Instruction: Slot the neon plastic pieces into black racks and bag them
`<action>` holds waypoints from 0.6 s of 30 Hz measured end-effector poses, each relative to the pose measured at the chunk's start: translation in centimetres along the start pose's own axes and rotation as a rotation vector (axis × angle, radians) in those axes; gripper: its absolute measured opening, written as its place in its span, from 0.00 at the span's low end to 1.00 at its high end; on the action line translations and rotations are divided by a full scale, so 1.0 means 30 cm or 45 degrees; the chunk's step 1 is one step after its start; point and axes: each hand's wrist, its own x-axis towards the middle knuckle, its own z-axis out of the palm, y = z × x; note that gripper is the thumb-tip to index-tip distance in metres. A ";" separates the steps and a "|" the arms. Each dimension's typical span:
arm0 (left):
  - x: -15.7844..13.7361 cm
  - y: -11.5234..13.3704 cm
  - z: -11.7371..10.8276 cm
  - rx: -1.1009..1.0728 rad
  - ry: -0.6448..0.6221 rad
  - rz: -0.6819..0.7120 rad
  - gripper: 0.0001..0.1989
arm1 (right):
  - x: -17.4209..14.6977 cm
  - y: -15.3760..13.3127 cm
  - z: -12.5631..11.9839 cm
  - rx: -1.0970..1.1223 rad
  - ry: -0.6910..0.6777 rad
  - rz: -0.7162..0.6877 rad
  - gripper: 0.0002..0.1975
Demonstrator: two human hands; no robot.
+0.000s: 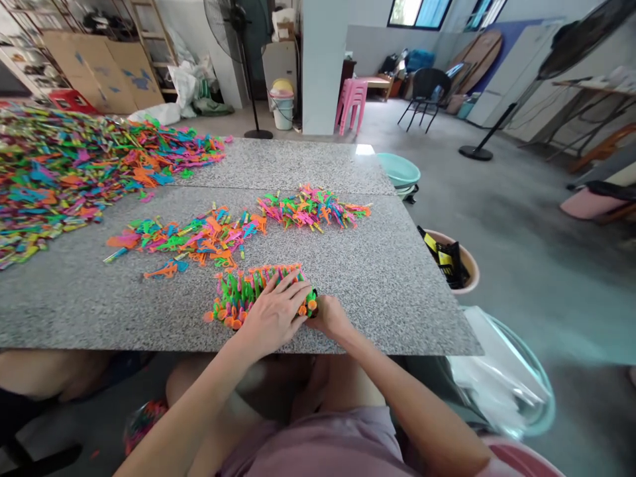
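Observation:
Near the front edge of the table, a dense block of small plastic toys [233, 291] in green, pink, orange and blue lies in rows. Round orange ends line its near side. My left hand [275, 311] lies across the right part of this block, with its fingers stretched out and apart on top. At the block's right end, my right hand [330, 317] is closed, touching or very near a dark edge there. What its fingers hold is hidden. Behind the block, a loose pile of similar pieces [203, 235] and a second small pile [315, 207] lie on the table.
The speckled grey table [377, 285] bears a large heap of coloured pieces [64, 172] at the left. Beyond its right edge stand a turquoise basin [399, 169], a tub with black items [470, 268] and a basin with plastic bags [497, 377]. Another person's leg [50, 374] shows at lower left.

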 end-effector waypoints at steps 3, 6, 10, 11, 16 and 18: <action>-0.001 -0.005 0.004 0.001 -0.010 0.005 0.23 | 0.001 0.011 -0.006 0.010 0.018 0.005 0.13; 0.000 -0.006 0.004 -0.024 -0.008 0.012 0.23 | -0.004 0.025 0.006 -0.001 0.073 -0.002 0.10; 0.016 0.011 -0.013 -0.044 -0.013 0.001 0.21 | 0.005 0.028 0.020 -0.130 0.107 -0.061 0.07; 0.022 0.020 -0.018 -0.038 -0.020 -0.014 0.21 | 0.007 0.027 0.024 -0.147 0.121 -0.107 0.06; 0.052 0.059 -0.004 0.097 -0.075 -0.088 0.18 | -0.020 0.024 0.078 -0.067 0.239 -0.300 0.08; 0.057 0.059 0.017 0.171 -0.074 -0.091 0.12 | -0.041 0.029 0.100 -0.079 0.256 -0.317 0.09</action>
